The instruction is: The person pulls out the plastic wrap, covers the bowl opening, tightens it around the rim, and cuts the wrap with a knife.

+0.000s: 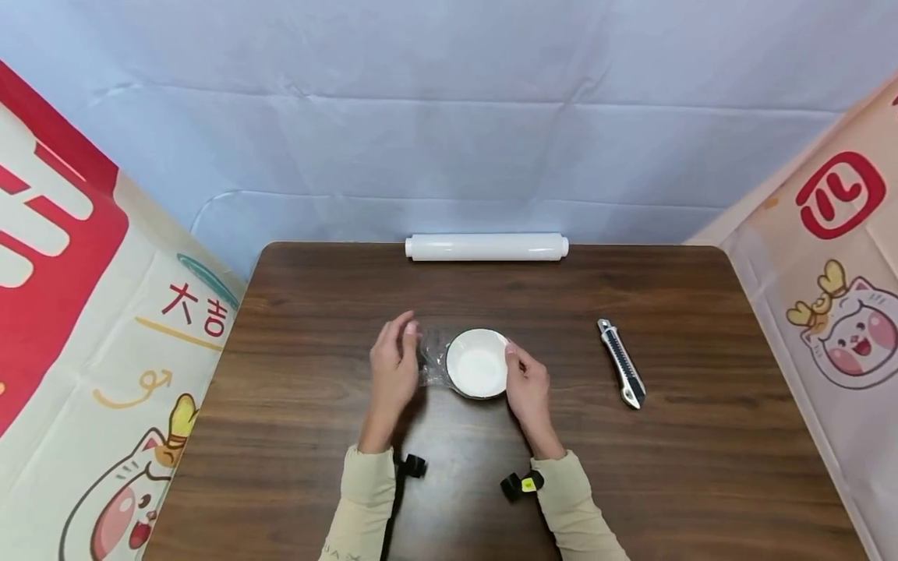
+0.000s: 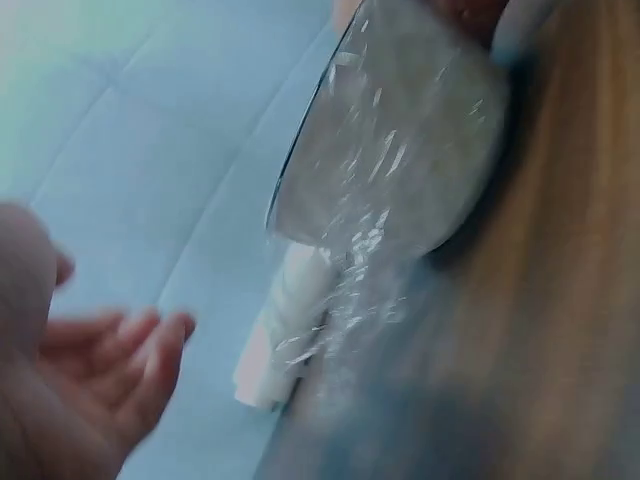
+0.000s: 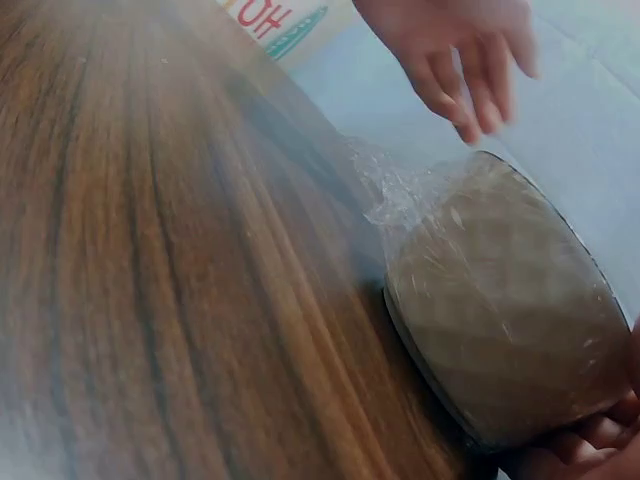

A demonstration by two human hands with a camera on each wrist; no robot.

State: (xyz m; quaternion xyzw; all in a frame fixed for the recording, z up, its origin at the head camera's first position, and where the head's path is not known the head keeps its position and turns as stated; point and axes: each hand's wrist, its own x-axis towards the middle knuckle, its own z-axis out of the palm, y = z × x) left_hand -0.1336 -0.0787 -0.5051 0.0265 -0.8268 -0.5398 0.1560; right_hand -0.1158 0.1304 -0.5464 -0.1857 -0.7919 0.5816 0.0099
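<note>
A small white bowl (image 1: pixel 477 363) with a dark rim sits near the middle of the table. My right hand (image 1: pixel 528 393) grips its right side, thumb at the rim and fingers underneath. Clear plastic wrap (image 1: pixel 433 360) bunches out from the bowl's left side. In the left wrist view, crinkled film also covers the bowl's outer side (image 2: pixel 420 130). My left hand (image 1: pixel 394 366) is beside the loose wrap with its fingers relaxed. The right wrist view shows that hand (image 3: pixel 460 50) apart from the film, holding nothing.
A white roll (image 1: pixel 487 247) of wrap lies along the back edge of the brown wooden table (image 1: pixel 316 467). To the right of the bowl lies a utility knife (image 1: pixel 621 364). Pale cloth hangs behind the table, with printed banners on both sides.
</note>
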